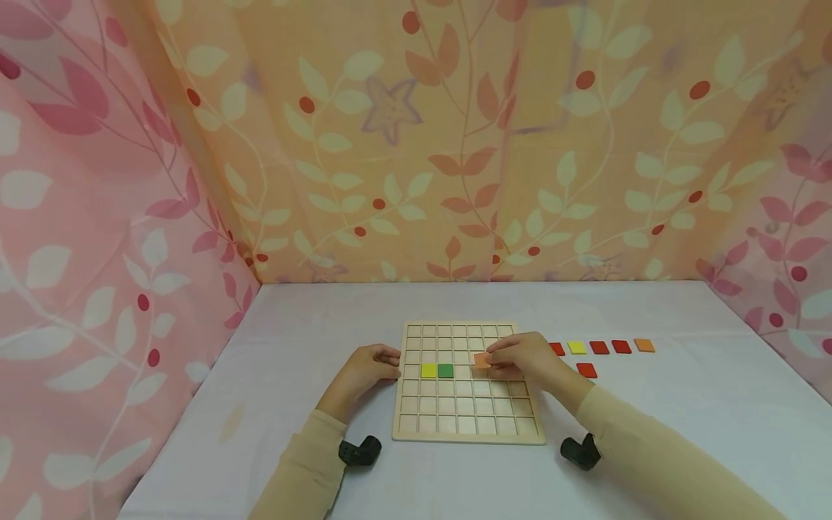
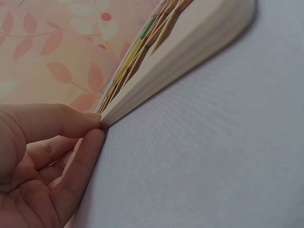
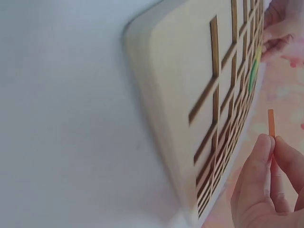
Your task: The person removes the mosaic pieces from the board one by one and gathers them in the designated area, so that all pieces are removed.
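A wooden grid board [image 1: 468, 440] with square cells lies flat on the table. A yellow tile [image 1: 429, 370] and a green tile [image 1: 445, 370] sit side by side in its middle row, towards the left. My right hand [image 1: 523, 357] pinches an orange tile [image 1: 481, 360] between thumb and finger over the board's right half; in the right wrist view the orange tile [image 3: 271, 122] points up edge-on from the fingertips. At the board's left edge is my left hand [image 1: 364, 372]. Seen from the left wrist, its thumb and index fingertip [image 2: 92, 121] pinch the board's rim.
Right of the board lie loose tiles: several red ones [image 1: 599, 347], a yellow one [image 1: 577, 347] and an orange one [image 1: 644, 345]. A white cloth [image 1: 292, 325] covers the table. Patterned curtains [image 1: 422, 144] stand behind and at both sides. Each wrist carries a black device [image 1: 360, 452].
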Action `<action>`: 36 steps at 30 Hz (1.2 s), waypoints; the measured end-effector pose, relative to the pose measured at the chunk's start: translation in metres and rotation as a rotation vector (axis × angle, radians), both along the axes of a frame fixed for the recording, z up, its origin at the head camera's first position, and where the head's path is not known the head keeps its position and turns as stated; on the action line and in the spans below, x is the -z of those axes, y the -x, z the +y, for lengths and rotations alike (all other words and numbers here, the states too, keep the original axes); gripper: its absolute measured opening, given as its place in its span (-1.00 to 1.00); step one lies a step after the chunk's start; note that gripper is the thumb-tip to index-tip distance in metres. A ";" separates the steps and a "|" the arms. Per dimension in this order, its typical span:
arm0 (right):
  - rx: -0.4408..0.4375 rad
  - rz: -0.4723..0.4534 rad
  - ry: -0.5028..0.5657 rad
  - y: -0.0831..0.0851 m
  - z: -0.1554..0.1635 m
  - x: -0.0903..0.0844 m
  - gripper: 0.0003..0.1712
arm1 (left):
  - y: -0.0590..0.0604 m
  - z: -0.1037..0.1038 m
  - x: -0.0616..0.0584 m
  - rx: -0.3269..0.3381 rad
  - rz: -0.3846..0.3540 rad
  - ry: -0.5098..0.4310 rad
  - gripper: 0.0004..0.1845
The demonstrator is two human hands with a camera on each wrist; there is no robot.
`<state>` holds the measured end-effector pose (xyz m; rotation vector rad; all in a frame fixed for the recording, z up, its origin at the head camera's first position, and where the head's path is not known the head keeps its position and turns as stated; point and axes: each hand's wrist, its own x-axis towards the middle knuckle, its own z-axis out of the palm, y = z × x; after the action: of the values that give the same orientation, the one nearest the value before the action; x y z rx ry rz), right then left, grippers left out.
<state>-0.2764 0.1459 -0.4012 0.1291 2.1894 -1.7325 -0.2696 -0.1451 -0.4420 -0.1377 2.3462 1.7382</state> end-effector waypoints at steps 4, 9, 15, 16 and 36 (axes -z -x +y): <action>0.001 0.010 0.005 -0.001 0.016 -0.002 -0.64 | 0.000 0.000 0.001 -0.005 0.002 0.002 -0.62; 0.016 0.018 -0.033 -0.003 0.036 -0.005 -0.61 | 0.000 0.001 0.001 -0.005 0.012 0.007 -0.63; 0.034 -0.015 -0.089 -0.005 0.057 -0.010 -0.56 | -0.001 0.001 0.002 -0.002 0.009 0.018 -0.62; 0.030 -0.017 -0.094 -0.005 0.060 -0.011 -0.55 | 0.000 0.001 0.002 -0.001 0.009 0.016 -0.61; 0.046 -0.039 -0.067 -0.011 0.115 -0.010 -0.47 | -0.006 0.003 -0.007 0.010 0.024 0.006 -0.63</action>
<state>-0.2651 0.2607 -0.3915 0.2290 2.2340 -1.6665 -0.2639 -0.1426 -0.4346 -0.1067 2.3652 1.7372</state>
